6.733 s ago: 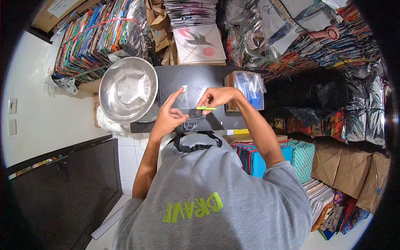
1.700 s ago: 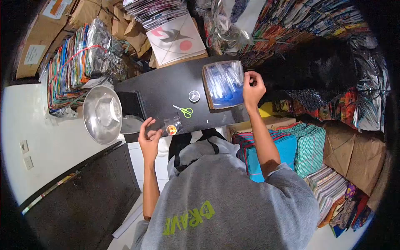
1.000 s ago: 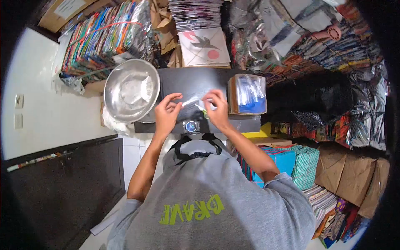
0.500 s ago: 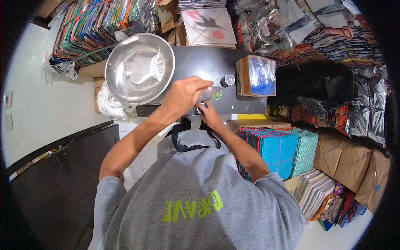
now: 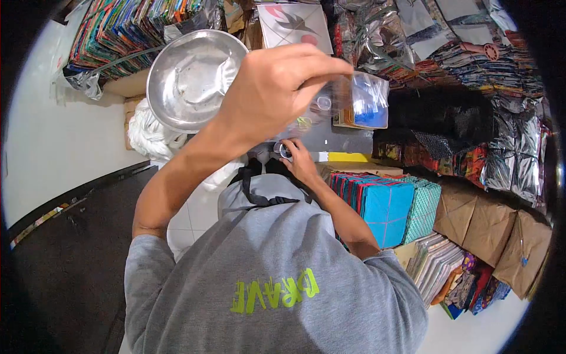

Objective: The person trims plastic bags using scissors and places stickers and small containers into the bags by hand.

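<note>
My left hand point(image 5: 283, 79) is raised over the dark table point(image 5: 348, 140), thumb and fingers pinched on a clear plastic bag point(image 5: 339, 97). The thin, see-through plastic hangs below the fingertips and is smeared by motion. Down at the table's near edge, my right hand point(image 5: 300, 158) curls its fingers around a small round container point(image 5: 285, 151) with a pale rim and dark inside. Through the plastic show a green-handled pair of scissors point(image 5: 303, 123) and a small cylinder with a light top point(image 5: 323, 104).
A large steel basin point(image 5: 191, 79) stands at the left of the table, white cord bundles point(image 5: 150, 133) below it. An open box with blue contents point(image 5: 370, 106) stands at the right. Stacked folded bags point(image 5: 386, 206) and brown paper packs point(image 5: 471, 218) line the right side.
My left hand has risen up and to the right, drawing the clear plastic bag away from the right hand. My right hand stays at the table edge with the round container.
</note>
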Motion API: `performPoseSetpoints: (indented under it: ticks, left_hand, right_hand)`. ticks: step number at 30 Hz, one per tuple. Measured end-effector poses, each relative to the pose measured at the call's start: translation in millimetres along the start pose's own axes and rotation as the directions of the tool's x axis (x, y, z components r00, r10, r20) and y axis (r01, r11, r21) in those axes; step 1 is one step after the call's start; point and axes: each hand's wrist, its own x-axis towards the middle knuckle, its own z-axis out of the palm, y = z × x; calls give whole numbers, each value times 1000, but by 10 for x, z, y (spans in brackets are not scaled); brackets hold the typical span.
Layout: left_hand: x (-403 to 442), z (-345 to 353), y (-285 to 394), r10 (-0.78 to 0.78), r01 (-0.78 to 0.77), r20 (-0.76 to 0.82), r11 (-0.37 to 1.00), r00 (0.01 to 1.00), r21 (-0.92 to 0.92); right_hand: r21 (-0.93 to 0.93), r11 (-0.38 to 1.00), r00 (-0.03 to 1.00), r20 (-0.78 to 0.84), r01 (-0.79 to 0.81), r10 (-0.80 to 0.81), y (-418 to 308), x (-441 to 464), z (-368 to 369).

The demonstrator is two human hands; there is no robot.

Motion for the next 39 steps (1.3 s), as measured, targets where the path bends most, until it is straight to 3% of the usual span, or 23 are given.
performPoseSetpoints:
  ticks: [5, 13, 16, 19, 30, 39]
  left_hand:
    - [294, -120, 233, 154, -152, -108, 988, 982, 29]
    - [741, -414, 569, 255, -259, -107, 966, 961, -27]
    - [608, -571, 660, 255, -259, -104, 966, 961, -25]
    - [855, -567, 314, 253, -257, -102, 966, 962, -25]
    - [587, -800, 713, 249, -251, -103, 968, 963, -3]
    - [698, -749, 666, 229, -230, -110, 973, 967, -2]
  right_hand:
    - [-10, 1000, 1000, -2, 1, -1, 85, 36, -24]
    - [-5, 1000, 999, 30, -29, 29, 107, 92, -85]
    - [12, 999, 998, 43, -51, 50, 121, 93, -74]
    - [20, 999, 998, 40, -47, 47, 110, 95, -90]
    - [45, 997, 998, 38, -60, 58, 119, 98, -61]
    - [53, 996, 997, 22, -71, 70, 122, 97, -5]
